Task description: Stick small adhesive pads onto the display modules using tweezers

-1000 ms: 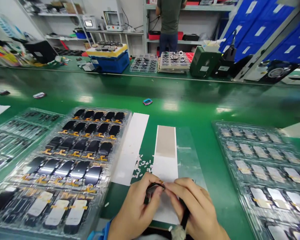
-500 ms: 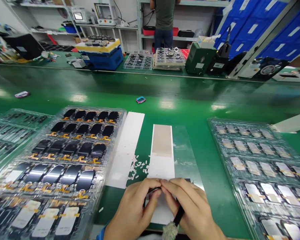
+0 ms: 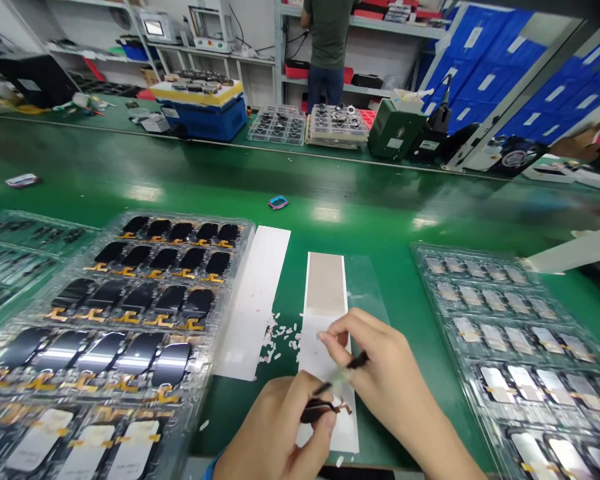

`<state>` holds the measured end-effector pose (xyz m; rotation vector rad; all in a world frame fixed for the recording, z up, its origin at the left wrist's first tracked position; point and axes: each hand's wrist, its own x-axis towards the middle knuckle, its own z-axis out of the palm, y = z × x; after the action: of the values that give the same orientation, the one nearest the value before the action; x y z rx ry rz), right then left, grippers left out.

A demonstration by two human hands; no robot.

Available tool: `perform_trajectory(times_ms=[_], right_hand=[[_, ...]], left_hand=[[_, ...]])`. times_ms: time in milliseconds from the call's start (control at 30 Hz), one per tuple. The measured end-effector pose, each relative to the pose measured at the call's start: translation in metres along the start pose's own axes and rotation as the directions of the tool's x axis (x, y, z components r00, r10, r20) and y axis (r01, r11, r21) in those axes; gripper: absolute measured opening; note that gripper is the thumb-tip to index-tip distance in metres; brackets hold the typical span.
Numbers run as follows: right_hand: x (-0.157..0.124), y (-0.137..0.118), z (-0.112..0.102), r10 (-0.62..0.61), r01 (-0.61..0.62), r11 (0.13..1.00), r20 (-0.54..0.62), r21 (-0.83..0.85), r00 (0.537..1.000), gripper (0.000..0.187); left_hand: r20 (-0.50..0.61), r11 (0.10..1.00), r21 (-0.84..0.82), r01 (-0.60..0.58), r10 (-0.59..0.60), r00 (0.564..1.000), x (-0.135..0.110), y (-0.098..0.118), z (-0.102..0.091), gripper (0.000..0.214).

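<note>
Left hand [image 3: 280,427] pinches a dark part [image 3: 311,412] above the white strip [image 3: 316,337]; right hand [image 3: 383,360] grips a blurred tool [image 3: 359,361], same strip beneath.

Bench [image 3: 220,187]: glossy green, spans full frame width. Pale edge line runs across upper part, green strip beyond it. Lamp reflections [image 3: 327,213] on the surface in a row, left to right of centre; lighting bright, mostly even. Back wall [image 3: 263,23] off-white, top centre-left. White shelving [image 3: 70,50] upper left, low white table [image 3: 235,55] next to it. Grey metal rack [image 3: 279,60] top centre, person [image 3: 327,37] in dark green top standing at it. Blue bins [image 3: 473,60] with white labels stacked upper right, slanted metal post [image 3: 515,100] in front.
</note>
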<state>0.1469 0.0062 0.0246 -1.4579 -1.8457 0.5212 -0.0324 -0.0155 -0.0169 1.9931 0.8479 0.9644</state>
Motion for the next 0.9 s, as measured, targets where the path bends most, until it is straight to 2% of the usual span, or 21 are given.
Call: perform_trajectory(times_ms=[67,167,233,300,400,500,600,700,900], right_hand=[[0.004,0.003,0.01,0.036,-0.039,0.998,0.065,0.043,0.997,0.017],[0.005,0.01,0.018,0.042,-0.063,0.978,0.107,0.199,0.993,0.026],[0.004,0.012,0.02,0.131,-0.152,0.94,0.088,0.304,0.987,0.023],[0.003,0.012,0.02,0.256,-0.287,0.861,0.13,0.42,0.958,0.011],[0.003,0.01,0.02,0.318,-0.462,0.694,0.34,0.552,0.885,0.02],[0.001,0.011,0.022,0.315,-0.578,0.58,0.497,0.574,0.809,0.025],[-0.001,0.014,0.024,0.315,-0.637,0.527,0.567,0.562,0.761,0.032],[-0.002,0.015,0.022,0.308,-0.632,0.522,0.564,0.572,0.766,0.033],[0.0,0.014,0.02,0.286,-0.592,0.571,0.538,0.569,0.793,0.02]], left_hand=[[0.001,0.998,-0.038,0.052,-0.052,0.999,-0.005,0.0,0.003,0.016],[-0.041,0.962,-0.196,0.192,-0.204,0.978,-0.01,0.003,0.009,0.003],[-0.093,0.908,-0.316,0.276,-0.319,0.943,-0.011,0.006,0.012,0.014],[-0.149,0.845,-0.416,0.335,-0.427,0.892,-0.009,0.008,0.014,0.021],[-0.168,0.765,-0.513,0.389,-0.534,0.829,-0.004,0.008,0.013,0.021],[-0.122,0.728,-0.546,0.415,-0.56,0.82,-0.002,0.007,0.01,0.024],[-0.096,0.713,-0.568,0.412,-0.554,0.827,-0.002,0.005,0.008,0.026],[-0.108,0.726,-0.567,0.39,-0.534,0.838,-0.002,0.003,0.007,0.025],[-0.134,0.762,-0.531,0.371,-0.508,0.851,-0.002,0.003,0.008,0.017]])
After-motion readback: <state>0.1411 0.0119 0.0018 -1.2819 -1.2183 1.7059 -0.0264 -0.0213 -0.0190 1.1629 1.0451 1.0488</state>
